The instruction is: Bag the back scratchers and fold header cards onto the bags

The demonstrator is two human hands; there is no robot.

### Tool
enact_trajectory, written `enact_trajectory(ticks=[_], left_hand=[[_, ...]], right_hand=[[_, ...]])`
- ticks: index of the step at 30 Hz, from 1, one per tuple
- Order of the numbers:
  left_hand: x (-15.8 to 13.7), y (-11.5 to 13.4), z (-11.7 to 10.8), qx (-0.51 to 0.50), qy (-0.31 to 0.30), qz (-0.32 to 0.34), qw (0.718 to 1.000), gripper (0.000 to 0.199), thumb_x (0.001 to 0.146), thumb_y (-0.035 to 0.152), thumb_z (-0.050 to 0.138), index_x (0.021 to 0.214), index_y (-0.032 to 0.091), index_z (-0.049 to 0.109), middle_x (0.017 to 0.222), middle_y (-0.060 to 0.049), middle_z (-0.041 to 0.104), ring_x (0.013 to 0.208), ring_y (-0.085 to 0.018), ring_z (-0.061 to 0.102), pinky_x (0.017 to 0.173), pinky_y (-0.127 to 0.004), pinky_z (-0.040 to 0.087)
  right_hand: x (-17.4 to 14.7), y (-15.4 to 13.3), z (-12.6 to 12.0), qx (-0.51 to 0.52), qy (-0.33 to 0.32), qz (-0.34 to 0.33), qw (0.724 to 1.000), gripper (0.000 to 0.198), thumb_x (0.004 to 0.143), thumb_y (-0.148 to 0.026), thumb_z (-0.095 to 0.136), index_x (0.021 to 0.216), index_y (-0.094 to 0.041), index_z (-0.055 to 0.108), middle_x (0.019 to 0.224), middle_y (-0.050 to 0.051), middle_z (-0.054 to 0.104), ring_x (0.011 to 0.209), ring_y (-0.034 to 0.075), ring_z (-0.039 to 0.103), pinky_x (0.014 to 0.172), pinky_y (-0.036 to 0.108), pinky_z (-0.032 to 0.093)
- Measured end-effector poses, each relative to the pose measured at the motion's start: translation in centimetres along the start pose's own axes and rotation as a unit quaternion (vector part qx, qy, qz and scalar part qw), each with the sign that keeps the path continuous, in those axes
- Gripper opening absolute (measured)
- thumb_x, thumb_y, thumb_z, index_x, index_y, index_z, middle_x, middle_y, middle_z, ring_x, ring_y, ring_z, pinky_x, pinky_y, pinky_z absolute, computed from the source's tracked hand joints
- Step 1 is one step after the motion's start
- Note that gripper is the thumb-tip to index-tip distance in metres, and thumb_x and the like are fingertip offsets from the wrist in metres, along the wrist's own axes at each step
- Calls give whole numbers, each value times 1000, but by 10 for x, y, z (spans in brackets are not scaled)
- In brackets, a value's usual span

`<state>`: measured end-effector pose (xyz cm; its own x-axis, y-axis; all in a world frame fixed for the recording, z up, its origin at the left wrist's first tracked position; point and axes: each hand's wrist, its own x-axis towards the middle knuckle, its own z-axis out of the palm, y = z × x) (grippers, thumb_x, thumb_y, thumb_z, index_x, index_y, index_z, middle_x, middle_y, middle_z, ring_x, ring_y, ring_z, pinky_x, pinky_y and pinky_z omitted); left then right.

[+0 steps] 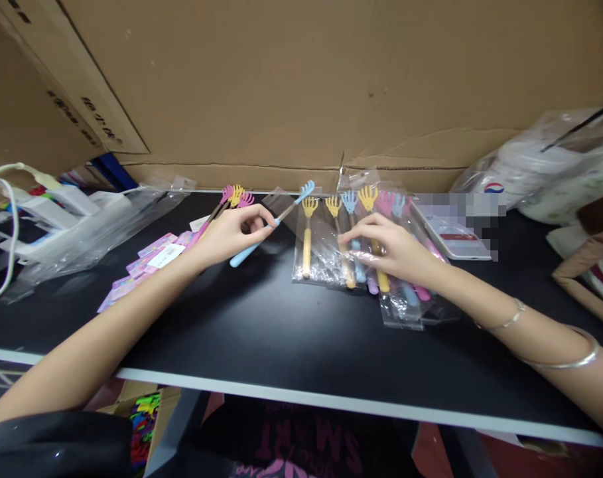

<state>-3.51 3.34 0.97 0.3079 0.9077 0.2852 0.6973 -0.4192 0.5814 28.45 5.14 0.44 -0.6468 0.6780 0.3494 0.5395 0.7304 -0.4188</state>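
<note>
My left hand (241,232) pinches a light blue back scratcher (246,254) by its shaft, its claw end tilted up and to the right. To the right, my right hand (388,245) hovers over or touches several back scratchers in clear plastic bags, thumb and fingertips drawn close together. Whether those fingers grip a bag is hard to make out. A yellow back scratcher (307,252) in a clear bag lies at the left of that row. Behind my left hand are pink and yellow back scratcher heads (236,195), beside colourful printed cards (146,259) with a white label.
A tall cardboard panel (301,79) closes off the back of the black table (281,332). White plastic parts in clear wrap (77,219) and a cable stand at left. At right are a flat white device (453,232) and bagged white containers (530,166). A box of colourful pieces (144,418) sits below the edge.
</note>
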Motion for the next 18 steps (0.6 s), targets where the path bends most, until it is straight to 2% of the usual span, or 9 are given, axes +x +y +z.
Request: enact_trajectory(ticks=[3,6,9,15,18], left_hand=[[-3,12,8,-57,2,13,998,25,84,42,59,89,17,64,70,1,59,67,-12,56,64,-23,44],[-8,24,15,-84,8,26,996,23,85,39,60,89,17,64,74,0,61,68,-12,56,66,-24,45],[-13,33,22,-78,19,46,996,20,85,36,59,88,17,66,75,-1,63,70,-12,56,68,-24,46],[-23,49,38,-23,51,129,990,10,83,27,61,83,21,69,78,0,69,75,-14,60,71,-25,45],[-23,56,44,-5,53,159,986,7,83,25,62,83,22,69,75,3,67,73,-12,59,69,-24,43]], right_hand=[[0,5,2,15,-9,-23,1000,34,82,-14,56,106,-31,73,108,8,62,107,25,61,94,44,49],[0,6,3,11,26,-12,1000,40,81,-9,51,104,-32,73,108,7,62,113,26,58,97,46,48],[-1,-3,3,29,53,18,998,30,88,-17,51,103,-30,73,104,9,64,111,27,58,99,49,47],[-2,-32,8,124,27,41,991,21,92,-37,58,104,-27,72,104,6,73,111,27,57,98,49,47],[-3,-43,10,217,21,84,972,23,89,-42,61,102,-24,69,101,6,73,93,23,66,82,42,55]])
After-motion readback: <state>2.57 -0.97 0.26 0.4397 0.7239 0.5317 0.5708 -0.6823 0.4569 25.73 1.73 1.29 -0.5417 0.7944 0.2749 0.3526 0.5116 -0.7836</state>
